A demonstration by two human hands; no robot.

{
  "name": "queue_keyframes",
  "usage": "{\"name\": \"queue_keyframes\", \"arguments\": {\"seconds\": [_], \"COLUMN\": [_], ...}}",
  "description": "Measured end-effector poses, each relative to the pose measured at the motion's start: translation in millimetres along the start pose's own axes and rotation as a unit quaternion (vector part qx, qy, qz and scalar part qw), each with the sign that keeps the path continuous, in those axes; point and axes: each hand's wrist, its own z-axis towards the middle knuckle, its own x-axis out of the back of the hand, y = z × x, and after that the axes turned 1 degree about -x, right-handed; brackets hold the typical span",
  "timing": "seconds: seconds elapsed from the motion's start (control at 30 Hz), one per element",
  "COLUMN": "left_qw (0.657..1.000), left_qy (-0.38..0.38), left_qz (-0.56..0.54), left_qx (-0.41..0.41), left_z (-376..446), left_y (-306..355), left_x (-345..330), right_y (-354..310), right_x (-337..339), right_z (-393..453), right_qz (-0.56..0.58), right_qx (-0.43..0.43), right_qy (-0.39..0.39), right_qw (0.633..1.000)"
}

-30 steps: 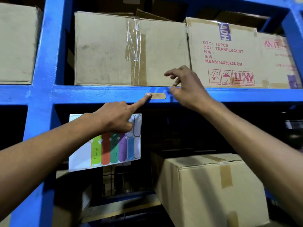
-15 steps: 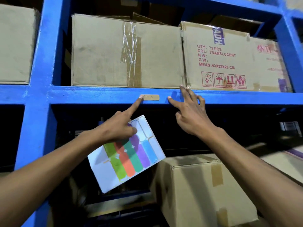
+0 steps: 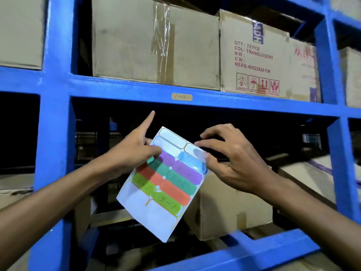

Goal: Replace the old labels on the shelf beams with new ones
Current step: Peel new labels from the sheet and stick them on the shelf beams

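Left hand [image 3: 134, 153] grips label sheet [image 3: 166, 182] at upper left edge, thumb on its face, index finger pointing up. Right hand [image 3: 232, 159] pinches at sheet's upper right edge, thumb and fingertips closed on blue label [image 3: 193, 163] there. Sheet tilted, held between both hands, below shelf beam [image 3: 244, 100]. Rows of purple, teal, orange, green labels lower on sheet, some with handwriting. Old tan label [image 3: 181, 97] stuck on beam, above hands, apart from them. Cardboard boxes [image 3: 156, 42] on shelf above beam.

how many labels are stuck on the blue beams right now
1: a tan old label on the middle of the horizontal shelf beam, above the sticker sheet. Other beams in view show none; parts lie outside the frame.
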Motion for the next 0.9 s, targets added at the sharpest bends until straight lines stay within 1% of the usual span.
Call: {"name": "queue_keyframes", "arguments": {"seconds": [0.03,0.1,0.17,0.23,0.37,0.57,0.77,0.9], "left_qw": [1.000,1.000,0.999,0.997,0.990,0.983,0.985,0.986], "left_qy": [0.002,0.022,0.045,0.067,0.110,0.140,0.107,0.110], "left_qz": [-0.006,-0.013,-0.026,-0.046,-0.083,-0.099,-0.122,-0.106], "left_qx": [0.000,-0.002,0.001,-0.004,-0.040,-0.061,-0.063,-0.062], "left_z": [-5.4,-16.1,-29.8,-46.0,-67.5,-96.7,-125.7,-140.8], "left_y": [1.3,4.8,9.4,13.2,11.1,10.0,9.1,6.6], "left_x": [3.9,13.5,25.3,36.9,54.9,78.4,91.5,99.8], "right_y": [-8.3,-22.9,-40.2,-60.9,-99.1,-145.8,-176.3,-190.1], "right_x": [0.2,-1.6,-4.7,-10.1,-22.4,-29.3,-32.1,-38.5], "right_z": [-3.1,-12.3,-20.5,-23.7,-14.7,7.0,18.3,21.6], "right_qz": [-0.015,-0.042,-0.054,-0.056,-0.057,-0.046,-0.020,0.005], "right_qx": [0.008,0.002,-0.045,-0.097,-0.144,-0.212,-0.234,-0.246], "right_qy": [0.000,0.034,0.091,0.123,0.122,0.160,0.139,0.135], "right_qw": [1.000,0.999,0.993,0.986,0.980,0.963,0.962,0.960]}}
